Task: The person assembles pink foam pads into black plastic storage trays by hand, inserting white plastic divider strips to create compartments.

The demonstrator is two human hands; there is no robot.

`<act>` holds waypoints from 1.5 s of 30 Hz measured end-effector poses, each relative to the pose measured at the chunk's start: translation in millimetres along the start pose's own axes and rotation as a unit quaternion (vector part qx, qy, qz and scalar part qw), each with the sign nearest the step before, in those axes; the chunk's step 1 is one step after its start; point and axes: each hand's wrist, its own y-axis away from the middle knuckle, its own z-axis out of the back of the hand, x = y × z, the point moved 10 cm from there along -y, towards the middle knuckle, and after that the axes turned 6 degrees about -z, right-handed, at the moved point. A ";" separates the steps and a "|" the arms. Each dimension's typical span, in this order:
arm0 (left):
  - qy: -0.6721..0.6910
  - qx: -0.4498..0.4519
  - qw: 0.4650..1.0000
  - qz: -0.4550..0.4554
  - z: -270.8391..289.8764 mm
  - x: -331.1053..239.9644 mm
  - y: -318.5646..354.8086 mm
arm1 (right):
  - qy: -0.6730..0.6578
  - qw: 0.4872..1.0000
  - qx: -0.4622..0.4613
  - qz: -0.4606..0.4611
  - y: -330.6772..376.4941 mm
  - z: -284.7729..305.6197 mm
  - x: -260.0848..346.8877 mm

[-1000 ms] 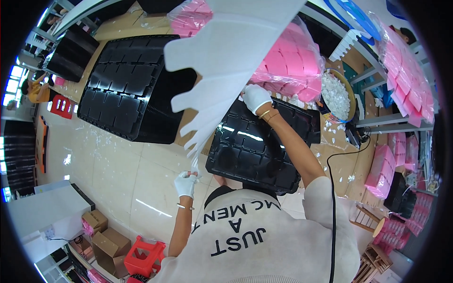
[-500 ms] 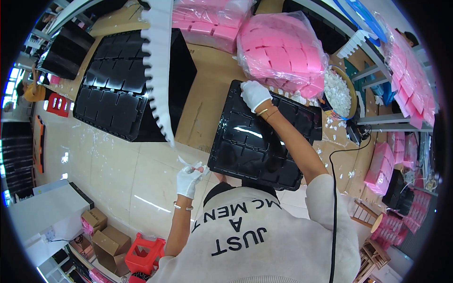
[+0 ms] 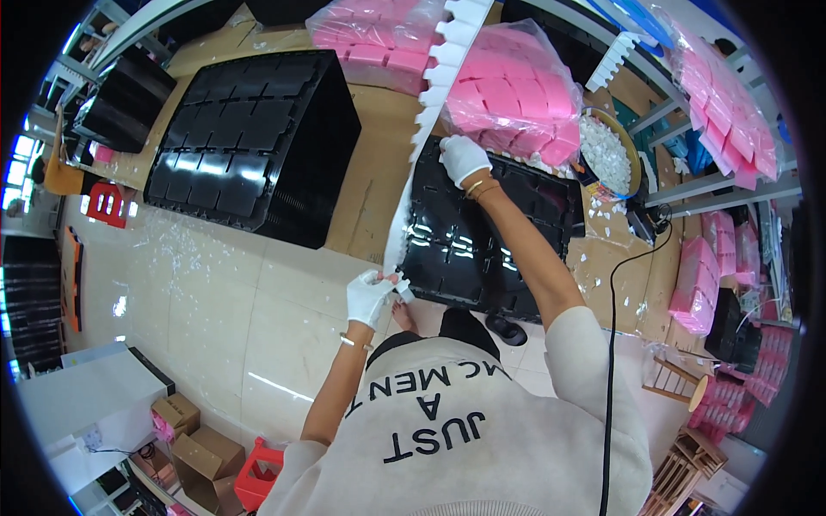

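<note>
My left hand point(image 3: 370, 298), in a white glove, is closed at the near left corner of a black plastic tray point(image 3: 460, 249). Its fingertips pinch the lower end of a long white strip point(image 3: 437, 84) with a notched edge. The strip runs up past the tray's left side and continues out of view at the top. At the tray's far left corner, my gloved right hand point(image 3: 465, 162) rests with its fingers curled, close beside the strip. What those fingers grip is hidden. Shallow raised panels cover the tray's glossy top.
A tall stack of black trays point(image 3: 249, 146) stands on the cardboard-covered table to the left. Pink foam blocks in clear wrap point(image 3: 516, 95) sit behind my tray. A round tub of white scraps point(image 3: 609, 155) is at the right, and a black cable point(image 3: 613, 344) hangs nearby.
The white strip has swung right, from beside the tray stack to the left edge of my tray. My left hand moved right and slightly up with it. The tray's near edge has shifted away from me.
</note>
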 end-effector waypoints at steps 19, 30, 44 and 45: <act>0.149 0.048 0.984 0.081 -9.7 -10.7 35.6 | -0.359 0.897 0.137 -0.219 235.0 22.4 119.1; 0.099 -0.046 0.989 0.099 34.9 53.6 43.5 | -0.275 0.925 0.185 -0.189 226.6 16.6 116.4; 0.029 0.007 0.989 0.144 41.9 73.3 57.1 | -0.022 0.997 0.077 0.003 196.8 -6.1 119.6; 0.029 0.007 0.989 0.144 40.0 72.4 56.5 | -0.021 0.997 0.077 0.003 193.2 6.3 126.1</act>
